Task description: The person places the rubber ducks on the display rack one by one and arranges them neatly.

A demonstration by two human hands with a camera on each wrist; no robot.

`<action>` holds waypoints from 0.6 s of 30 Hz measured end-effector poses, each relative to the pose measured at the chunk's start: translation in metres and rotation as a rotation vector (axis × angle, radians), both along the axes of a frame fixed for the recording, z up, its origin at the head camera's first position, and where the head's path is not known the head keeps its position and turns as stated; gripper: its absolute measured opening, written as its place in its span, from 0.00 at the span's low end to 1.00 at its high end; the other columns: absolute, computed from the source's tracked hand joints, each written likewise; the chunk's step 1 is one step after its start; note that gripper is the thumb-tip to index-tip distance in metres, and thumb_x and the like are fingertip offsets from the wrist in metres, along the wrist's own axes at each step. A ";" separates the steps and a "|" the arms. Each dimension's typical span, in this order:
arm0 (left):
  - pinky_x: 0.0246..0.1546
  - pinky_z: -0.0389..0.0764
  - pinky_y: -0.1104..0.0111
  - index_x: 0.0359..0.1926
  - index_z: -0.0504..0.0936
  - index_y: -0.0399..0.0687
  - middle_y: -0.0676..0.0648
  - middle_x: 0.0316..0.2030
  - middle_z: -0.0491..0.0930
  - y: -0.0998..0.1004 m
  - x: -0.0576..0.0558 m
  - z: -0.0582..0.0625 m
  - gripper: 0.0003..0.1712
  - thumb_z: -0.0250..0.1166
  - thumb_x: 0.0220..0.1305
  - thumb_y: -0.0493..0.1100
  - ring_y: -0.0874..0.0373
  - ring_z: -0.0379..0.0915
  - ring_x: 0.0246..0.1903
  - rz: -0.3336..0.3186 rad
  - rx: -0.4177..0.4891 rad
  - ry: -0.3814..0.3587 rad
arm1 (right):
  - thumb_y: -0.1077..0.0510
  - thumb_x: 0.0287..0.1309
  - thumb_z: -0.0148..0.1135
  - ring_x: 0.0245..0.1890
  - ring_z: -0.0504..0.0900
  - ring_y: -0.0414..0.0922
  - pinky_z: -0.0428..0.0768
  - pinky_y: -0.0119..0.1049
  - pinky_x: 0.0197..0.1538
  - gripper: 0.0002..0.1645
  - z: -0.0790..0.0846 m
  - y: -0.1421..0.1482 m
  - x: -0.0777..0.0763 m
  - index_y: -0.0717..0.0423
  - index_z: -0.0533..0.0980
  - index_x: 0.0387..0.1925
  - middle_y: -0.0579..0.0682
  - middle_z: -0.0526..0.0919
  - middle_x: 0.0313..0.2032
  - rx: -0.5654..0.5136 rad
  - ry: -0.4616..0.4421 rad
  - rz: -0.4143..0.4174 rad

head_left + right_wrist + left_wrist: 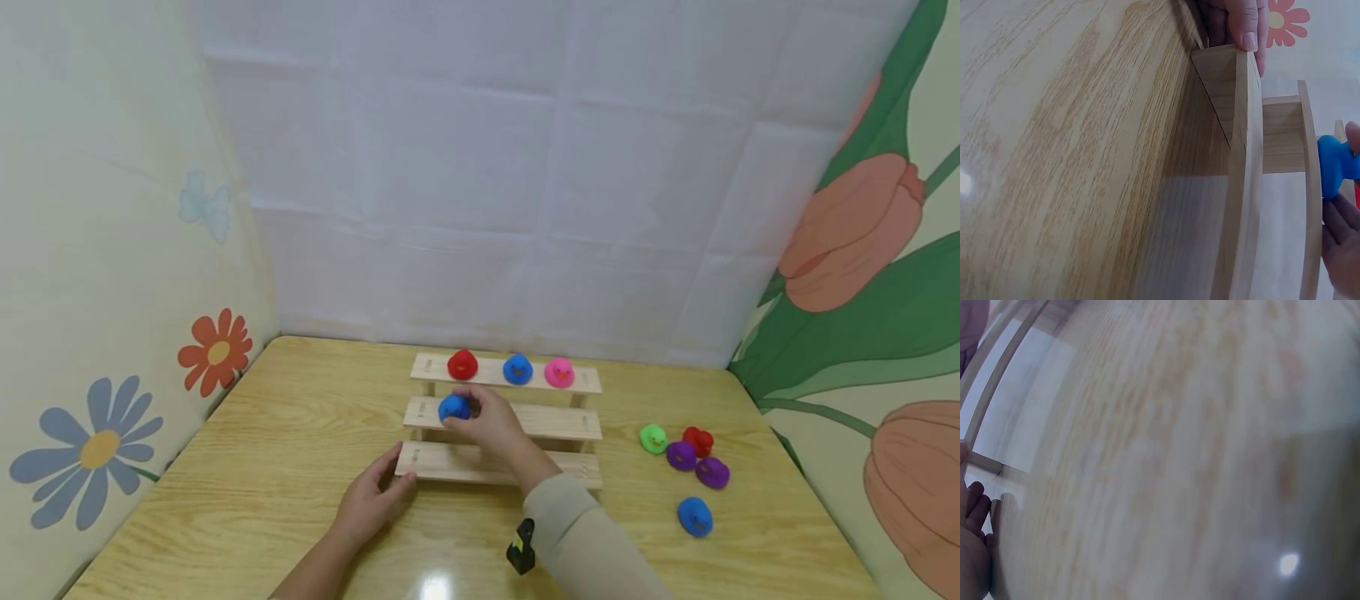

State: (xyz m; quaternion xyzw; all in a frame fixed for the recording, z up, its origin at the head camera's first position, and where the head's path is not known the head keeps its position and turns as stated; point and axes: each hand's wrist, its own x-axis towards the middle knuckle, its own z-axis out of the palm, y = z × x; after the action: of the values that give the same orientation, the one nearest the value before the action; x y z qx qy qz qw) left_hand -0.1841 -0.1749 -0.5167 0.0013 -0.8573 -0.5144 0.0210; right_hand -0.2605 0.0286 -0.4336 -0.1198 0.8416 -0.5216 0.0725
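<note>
A three-step wooden stand [480, 464] is on the table. At the left end of its middle step, my right hand [491, 423] pinches a blue rubber duck [453, 407] between thumb and fingers. The right wrist view shows that duck [1331, 165] against the middle board. My left hand [372, 498] grips the left end of the lowest step, its thumb on the front edge in the right wrist view. Along the top step sit a red duck [462, 365], a blue duck [517, 369] and a pink duck [559, 372].
Right of the stand lie a green duck [653, 438], a red duck [699, 441], two purple ducks [712, 472] and, nearer, a blue duck [695, 517]. A white cloth [450, 208] hangs behind the table [300, 417]. Flowered panels flank both sides.
</note>
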 end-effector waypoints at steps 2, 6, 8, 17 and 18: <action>0.71 0.60 0.46 0.71 0.64 0.40 0.34 0.65 0.71 0.000 0.000 0.000 0.37 0.64 0.67 0.50 0.39 0.62 0.69 0.000 0.002 -0.005 | 0.54 0.55 0.72 0.61 0.77 0.52 0.75 0.47 0.66 0.31 -0.001 0.001 0.000 0.54 0.75 0.61 0.52 0.79 0.60 -0.009 -0.003 0.000; 0.71 0.60 0.46 0.71 0.64 0.40 0.34 0.65 0.70 0.000 0.000 0.001 0.37 0.64 0.67 0.50 0.38 0.62 0.69 0.000 0.002 -0.008 | 0.53 0.55 0.73 0.64 0.75 0.53 0.73 0.47 0.67 0.32 -0.002 0.003 0.002 0.52 0.74 0.61 0.52 0.78 0.61 -0.029 -0.011 -0.013; 0.71 0.59 0.46 0.71 0.64 0.40 0.34 0.65 0.70 0.000 0.000 0.000 0.37 0.64 0.67 0.50 0.38 0.62 0.69 -0.001 -0.002 -0.004 | 0.53 0.54 0.73 0.63 0.76 0.53 0.73 0.47 0.67 0.32 -0.003 0.005 0.003 0.51 0.75 0.61 0.52 0.78 0.61 -0.046 -0.012 -0.023; 0.71 0.59 0.45 0.71 0.64 0.40 0.33 0.65 0.71 0.000 -0.002 -0.002 0.37 0.64 0.67 0.49 0.38 0.62 0.69 -0.003 0.000 -0.002 | 0.54 0.54 0.72 0.61 0.76 0.54 0.74 0.48 0.66 0.29 -0.006 0.026 0.011 0.52 0.76 0.58 0.55 0.78 0.60 -0.059 0.041 -0.035; 0.71 0.60 0.45 0.71 0.64 0.39 0.33 0.65 0.71 0.000 -0.002 -0.002 0.37 0.64 0.67 0.49 0.38 0.62 0.68 -0.004 0.000 0.000 | 0.53 0.54 0.72 0.61 0.76 0.54 0.73 0.48 0.66 0.30 -0.006 0.029 0.011 0.53 0.76 0.59 0.55 0.78 0.60 -0.058 0.043 -0.037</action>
State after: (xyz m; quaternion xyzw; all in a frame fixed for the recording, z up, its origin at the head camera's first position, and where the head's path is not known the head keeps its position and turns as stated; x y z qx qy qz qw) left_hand -0.1862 -0.1747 -0.5183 -0.0001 -0.8574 -0.5143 0.0199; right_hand -0.2492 0.0574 -0.4394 -0.1175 0.8297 -0.5442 0.0413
